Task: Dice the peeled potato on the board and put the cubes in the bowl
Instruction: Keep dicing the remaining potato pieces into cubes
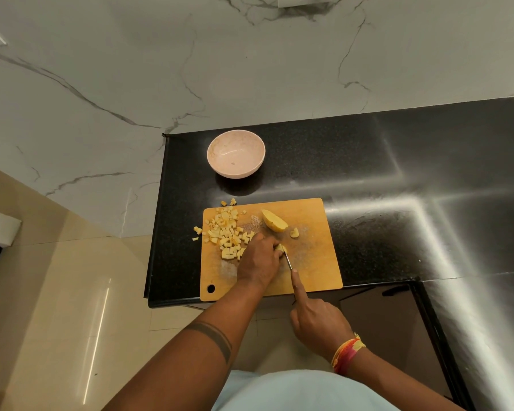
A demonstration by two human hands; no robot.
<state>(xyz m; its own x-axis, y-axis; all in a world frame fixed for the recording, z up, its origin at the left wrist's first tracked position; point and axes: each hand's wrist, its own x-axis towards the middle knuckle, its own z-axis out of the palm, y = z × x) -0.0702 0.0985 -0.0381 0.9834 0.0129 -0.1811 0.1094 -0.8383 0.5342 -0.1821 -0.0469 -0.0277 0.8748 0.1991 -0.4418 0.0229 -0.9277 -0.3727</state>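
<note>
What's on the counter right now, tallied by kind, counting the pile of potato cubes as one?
Bowl: 1
Cutting board: 1
Knife: 1
Pile of potato cubes: 1
Uncut potato pieces: 3, the big piece, a small piece, and the one being cut
Total: 7

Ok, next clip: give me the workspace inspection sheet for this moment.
Surface: black counter, glossy, with glare streaks.
Job's things: board at the counter's near edge; diced cubes piled on its left part, a few off the board on the counter; potato half and a small piece uncut; bowl behind the board, no cubes in it.
Clutter: nothing seen.
Grippers: left hand holds a potato piece down; right hand grips the knife, forefinger along its spine.
Cables: nothing seen.
Surroundings: marble wall, tiled floor.
</note>
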